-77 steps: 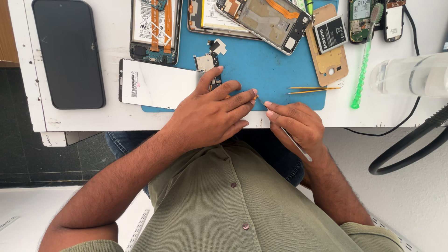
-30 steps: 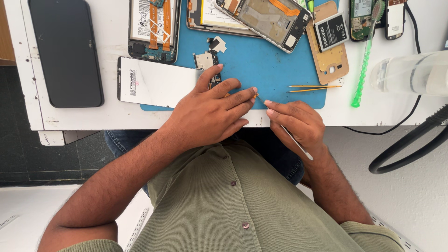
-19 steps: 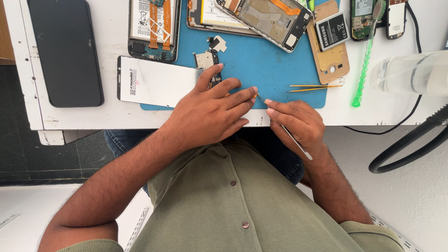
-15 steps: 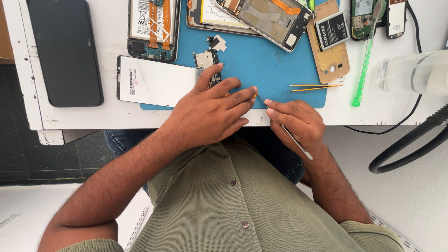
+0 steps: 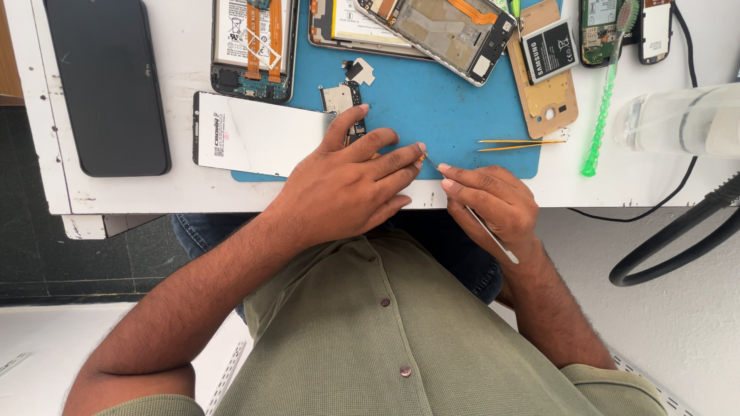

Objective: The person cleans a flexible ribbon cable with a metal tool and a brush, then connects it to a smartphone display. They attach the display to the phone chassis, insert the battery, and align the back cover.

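Tweezers (image 5: 470, 219) in right hand (image 5: 493, 202); mat (image 5: 439, 108) cluttered.

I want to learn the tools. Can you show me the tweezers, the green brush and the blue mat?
tweezers (image 5: 518, 144), head view, middle of the arms
green brush (image 5: 600, 115), head view, handle
blue mat (image 5: 432, 108), head view, bare middle

thin metal tool (image 5: 482, 227), slanted, tip possibly touching blue mat (image 5: 455, 115)
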Motion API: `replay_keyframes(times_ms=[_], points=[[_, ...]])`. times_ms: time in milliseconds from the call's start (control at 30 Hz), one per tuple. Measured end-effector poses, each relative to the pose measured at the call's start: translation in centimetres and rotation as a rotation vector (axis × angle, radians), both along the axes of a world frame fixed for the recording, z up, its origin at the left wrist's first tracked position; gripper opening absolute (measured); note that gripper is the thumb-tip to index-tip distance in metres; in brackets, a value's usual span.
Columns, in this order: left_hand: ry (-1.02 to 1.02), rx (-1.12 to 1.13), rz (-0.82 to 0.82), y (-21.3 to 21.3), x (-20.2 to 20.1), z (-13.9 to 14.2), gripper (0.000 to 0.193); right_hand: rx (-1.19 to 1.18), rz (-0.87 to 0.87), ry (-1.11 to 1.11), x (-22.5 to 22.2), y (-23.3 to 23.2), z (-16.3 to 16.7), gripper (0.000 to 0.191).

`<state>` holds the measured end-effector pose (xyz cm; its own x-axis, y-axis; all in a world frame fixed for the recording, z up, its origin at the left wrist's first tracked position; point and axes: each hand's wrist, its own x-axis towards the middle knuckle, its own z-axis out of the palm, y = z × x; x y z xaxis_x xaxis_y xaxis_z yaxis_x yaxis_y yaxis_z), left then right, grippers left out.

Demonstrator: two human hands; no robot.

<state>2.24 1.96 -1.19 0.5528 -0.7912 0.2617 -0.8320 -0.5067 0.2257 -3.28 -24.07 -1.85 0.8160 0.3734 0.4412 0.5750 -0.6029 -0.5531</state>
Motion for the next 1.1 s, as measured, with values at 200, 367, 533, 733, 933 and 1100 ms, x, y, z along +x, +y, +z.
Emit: replay_keyframes(times_ms=[200, 367, 533, 733, 933, 1100], points=[[-0.01, 0.008, -0.004, -0.04, 0.03, -0.05, 0.039, -0.003, 0.006, -0.026, 0.03, -0.07, -0.25, 0.021], [-0.011, 0.008, -0.003, -0.05, 0.02, -0.02, 0.039, -0.012, -0.003, -0.003, -0.07, -0.06, -0.13, 0.021], [-0.012, 0.008, -0.006, -0.08, 0.06, 0.01, 0.038, 0.006, -0.008, -0.003, 0.07, 0.03, -0.02, 0.021], [-0.023, 0.019, -0.01, -0.02, 0.11, 0.04, 0.038, 0.01, 0.007, -0.002, 0.13, 0.02, 0.27, 0.022], [-0.02, 0.003, -0.011, -0.03, 0.08, -0.05, 0.038, 0.003, 0.006, 0.002, 0.02, 0.03, 0.39, 0.022], [-0.027, 0.0, -0.006, -0.05, 0.05, -0.12, 0.039, -0.018, 0.0, -0.002, 0.07, -0.07, 0.04, 0.022]])
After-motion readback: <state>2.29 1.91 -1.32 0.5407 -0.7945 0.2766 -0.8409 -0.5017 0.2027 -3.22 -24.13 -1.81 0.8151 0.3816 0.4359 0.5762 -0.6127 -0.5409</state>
